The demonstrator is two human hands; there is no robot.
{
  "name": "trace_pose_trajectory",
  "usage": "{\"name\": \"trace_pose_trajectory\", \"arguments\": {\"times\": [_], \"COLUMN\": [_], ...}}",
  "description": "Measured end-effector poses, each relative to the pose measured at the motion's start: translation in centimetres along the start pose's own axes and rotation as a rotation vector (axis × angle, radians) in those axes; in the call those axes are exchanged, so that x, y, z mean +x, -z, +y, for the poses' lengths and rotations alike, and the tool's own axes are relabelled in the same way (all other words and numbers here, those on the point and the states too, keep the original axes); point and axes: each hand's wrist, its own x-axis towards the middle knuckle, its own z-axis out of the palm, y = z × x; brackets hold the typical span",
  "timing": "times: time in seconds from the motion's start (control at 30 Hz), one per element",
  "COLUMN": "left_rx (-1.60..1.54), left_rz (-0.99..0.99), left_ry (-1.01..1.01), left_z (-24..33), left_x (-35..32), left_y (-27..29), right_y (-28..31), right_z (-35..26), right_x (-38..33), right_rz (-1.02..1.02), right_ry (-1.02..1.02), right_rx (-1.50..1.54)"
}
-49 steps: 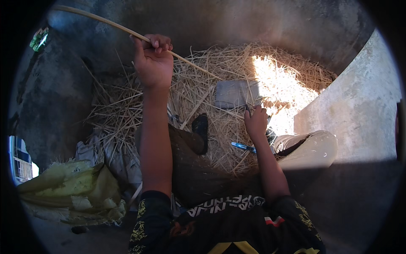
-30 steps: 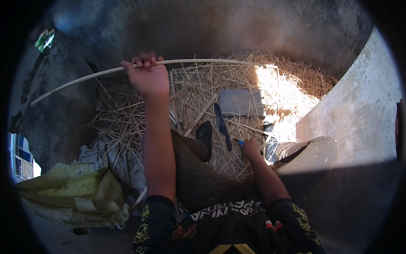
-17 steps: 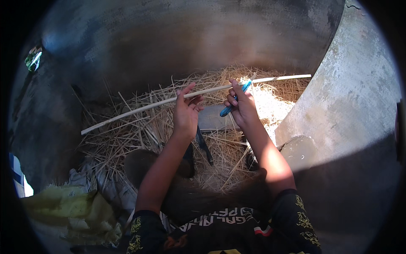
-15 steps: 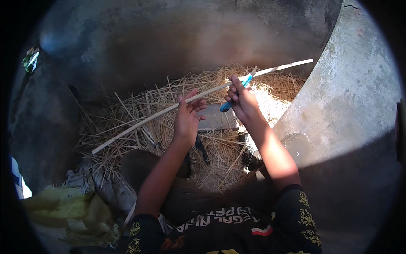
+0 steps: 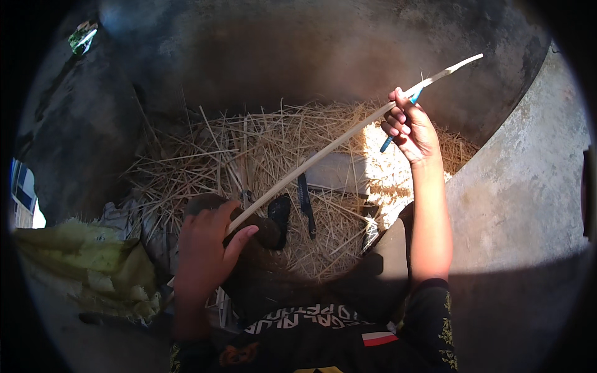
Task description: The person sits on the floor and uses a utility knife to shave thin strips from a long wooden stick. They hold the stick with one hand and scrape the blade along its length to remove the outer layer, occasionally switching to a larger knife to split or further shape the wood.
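Straw (image 5: 186, 163) spreads beneath the pale stick (image 5: 311, 161). The left hand (image 5: 206, 244) lies over its nearer part, grip unclear; farther off, the right hand (image 5: 415, 133) clasps stick and blue knife (image 5: 387, 143), seemingly for shaving, which calls for steadiness next.

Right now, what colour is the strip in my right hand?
The strip is pale cream, clearest in the head view.

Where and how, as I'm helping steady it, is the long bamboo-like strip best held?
Probably pinch the bamboo-like strip across its slender middle, coming from the upper left: that stretch runs bare between the left hand and right hand, clear of the blue cutter.
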Motion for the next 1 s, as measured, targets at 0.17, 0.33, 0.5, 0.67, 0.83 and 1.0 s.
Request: {"name": "trace_pose_trajectory", "arguments": {"times": [0.17, 0.33, 0.5, 0.67, 0.83, 1.0], "left_rx": [-0.650, -0.976, -1.227, -1.441, -1.499, -1.502], "left_rz": [-0.463, -0.206, -0.224, -0.210, -0.178, -0.224], "left_ry": [0.006, 0.030, 0.134, 0.214, 0.171, 0.232], "left_z": [-3.1, -4.1, -4.0, -3.3, -0.7, 0.2], "left_x": [-2.9, -3.3, -2.4, -1.3, -0.2, 0.7], "left_y": [-3.3, -8.5, -10.5, -11.2, -11.3, -11.3], "right_y": [-0.1, -1.8, -3.6, -3.9, -5.5, -6.2], "right_z": [-1.2, 1.5, 6.1, 12.5, 15.7, 16.0], "right_x": [2.3, 3.6, 3.5, 3.9, 2.8, 2.1], "right_rz": [0.034, 0.222, 0.115, 0.072, 0.058, -0.097], "right_ry": [0.160, 0.318, 0.262, 0.386, 0.665, 0.803], "right_rx": [-0.019, -0.212, -0.783, -1.271, -1.668, -1.691]}}
